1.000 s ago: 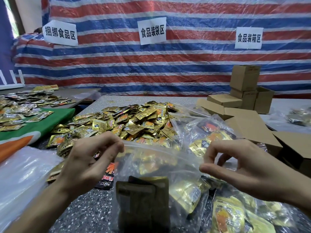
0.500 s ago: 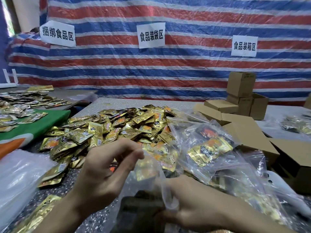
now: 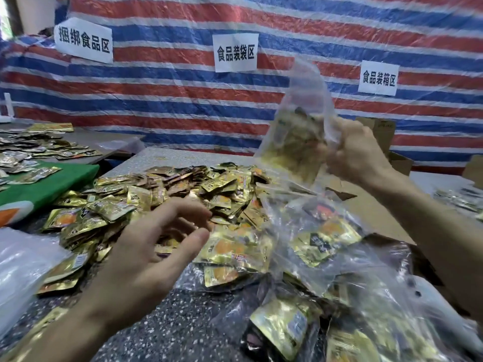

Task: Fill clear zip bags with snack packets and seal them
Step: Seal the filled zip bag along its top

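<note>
Change noted: half a second ago both hands were working close together at the bag's mouth, low at 6 o'clock. Now the right hand (image 3: pixel 358 152) is carrying the bag (image 3: pixel 290 142) up to 1 o'clock, clear of the bench (image 3: pixel 177 325), and the left hand (image 3: pixel 146 252) is off it and hanging free.

Reading: the zip-pressing step is probably finishing, and this bag is likely heading for the finished ones. The seal line is blurring out, so I cannot tell whether it is closed.

Right hand: the arm is reaching up and forward from 4 o'clock. The fingers are curling round the bag's side and gripping it through the plastic. Gold packets are sitting inside, and the bag's empty top is standing above the fist.

Left hand: the forearm is coming in from 7 o'clock with the palm facing inward. The fingers are spread and nearly straight, holding nothing. They are hovering just over the near edge of the loose packets (image 3: pixel 167 189), which are piling from 9 to 11 o'clock.

Filled bags (image 3: pixel 321 241) are heaping at 4 to 5 o'clock, below the lifted bag. Flat boxes (image 3: pixel 376 212) are lying behind them at 3 o'clock. Clear plastic (image 3: pixel 23 262) is lying at 8 o'clock, possibly empty bags, unconfirmed.

Judgement: one more bag is nearly done, and many loose packets are waiting.
</note>
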A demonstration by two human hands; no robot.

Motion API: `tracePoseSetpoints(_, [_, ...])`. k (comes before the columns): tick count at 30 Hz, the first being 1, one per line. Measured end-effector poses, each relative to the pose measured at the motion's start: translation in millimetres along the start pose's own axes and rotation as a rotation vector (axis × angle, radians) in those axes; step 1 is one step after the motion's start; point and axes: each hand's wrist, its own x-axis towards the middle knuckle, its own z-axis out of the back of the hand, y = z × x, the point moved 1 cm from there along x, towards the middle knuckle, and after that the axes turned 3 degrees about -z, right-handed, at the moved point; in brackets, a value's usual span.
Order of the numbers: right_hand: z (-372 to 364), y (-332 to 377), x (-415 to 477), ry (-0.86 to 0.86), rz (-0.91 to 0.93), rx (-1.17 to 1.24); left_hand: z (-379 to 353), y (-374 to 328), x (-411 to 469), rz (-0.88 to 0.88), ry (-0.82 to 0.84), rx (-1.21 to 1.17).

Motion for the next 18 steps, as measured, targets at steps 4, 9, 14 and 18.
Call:
tracePoseSetpoints(4, [-26,-58,25,-0.148,-0.128,-0.275,-7,4,-2,0.017,0.058,0.034])
tracePoseSetpoints(9, [-79,-103,-18,0.583,-0.257,-0.305,-15,10,-1,0.006,0.125,0.07])
tracePoseSetpoints(14, [-77,-104,-28,0.578,-0.171,-0.27,-26,12,5,0.054,0.122,0.027])
tracePoseSetpoints(18, [-65,-88,-22,0.713,-0.267,-0.229,-32,13,7,0.076,0.123,0.015])
